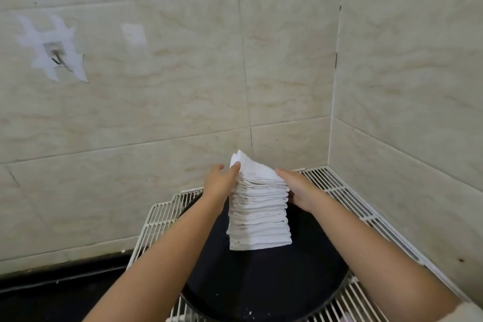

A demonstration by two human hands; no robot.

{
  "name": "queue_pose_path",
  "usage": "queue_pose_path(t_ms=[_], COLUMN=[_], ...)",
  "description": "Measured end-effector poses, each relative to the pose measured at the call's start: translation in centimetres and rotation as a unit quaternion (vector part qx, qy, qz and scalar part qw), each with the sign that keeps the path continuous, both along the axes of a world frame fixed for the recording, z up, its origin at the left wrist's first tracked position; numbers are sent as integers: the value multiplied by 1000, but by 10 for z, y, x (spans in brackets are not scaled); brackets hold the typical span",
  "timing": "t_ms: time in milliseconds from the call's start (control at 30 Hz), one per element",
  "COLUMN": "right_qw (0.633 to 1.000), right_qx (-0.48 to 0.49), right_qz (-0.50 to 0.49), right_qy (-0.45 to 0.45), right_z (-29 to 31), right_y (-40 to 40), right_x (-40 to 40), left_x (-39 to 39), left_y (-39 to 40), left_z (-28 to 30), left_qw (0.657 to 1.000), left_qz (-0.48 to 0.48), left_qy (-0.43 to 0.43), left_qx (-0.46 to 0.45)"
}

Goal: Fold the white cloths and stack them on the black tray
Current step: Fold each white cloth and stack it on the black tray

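Head view: a tall stack of folded white cloths (258, 214) stands on a round black tray (261, 285), toward the tray's far side; the layers are soft and slightly uneven, their folded edges showing as thin ridges down the near face; the topmost cloth (251, 167) lies tilted, its far corner lifted above the pile. The left hand (222, 181) presses against the stack's upper left side, fingers straight and reaching to the top cloth's edge, holding nothing in a curl; the right hand (295, 188) lies flat against the upper right side, fingers extended along the top layers, thumb at the near face; both hands are open and bracing the pile between them. The tray has a dull, dark surface with a few pale specks near its front rim; it rests on a white wire rack (337, 191) of thin parallel bars, which runs into the corner of two walls. The walls (183, 73) are glossy cream tiles with faint marble veining and dark grout lines; a small metal hook (56, 59) sits on the left wall, ringed by strips of clear tape. The near half of the tray lies bare in front of the stack; the rack's right edge meets the side wall, its left edge overhangs a dark counter (52, 293).
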State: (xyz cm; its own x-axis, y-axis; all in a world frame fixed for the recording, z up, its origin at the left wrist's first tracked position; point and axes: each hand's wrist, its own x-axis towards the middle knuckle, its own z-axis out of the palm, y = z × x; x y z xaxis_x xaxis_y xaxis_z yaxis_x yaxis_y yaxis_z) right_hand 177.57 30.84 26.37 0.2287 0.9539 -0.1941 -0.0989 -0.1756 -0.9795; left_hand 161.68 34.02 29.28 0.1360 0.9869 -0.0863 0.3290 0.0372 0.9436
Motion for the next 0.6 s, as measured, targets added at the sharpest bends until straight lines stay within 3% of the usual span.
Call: queue_pose_path(t_ms=[133,300,433,600], right_qw=[994,997,999,998], right_qx=[-25,-21,-22,-27], right_qz=[-33,-43,-40,-48], right_qy=[103,64,5,-39], right_z=[1,4,-3,-10], right_y=[-3,-24,-38,-37], right_x=[-8,-24,-33,-40], left_x=[6,-13,-29,-37], left_y=[-4,-6,-9,-17], left_z=[-2,-22,-39,-42], left_qw=[978,969,943,930], left_qz=[-36,-53,-78,-93], left_qy=[-112,-177,-257,-282], left_qx=[-171,-162,-196,-218])
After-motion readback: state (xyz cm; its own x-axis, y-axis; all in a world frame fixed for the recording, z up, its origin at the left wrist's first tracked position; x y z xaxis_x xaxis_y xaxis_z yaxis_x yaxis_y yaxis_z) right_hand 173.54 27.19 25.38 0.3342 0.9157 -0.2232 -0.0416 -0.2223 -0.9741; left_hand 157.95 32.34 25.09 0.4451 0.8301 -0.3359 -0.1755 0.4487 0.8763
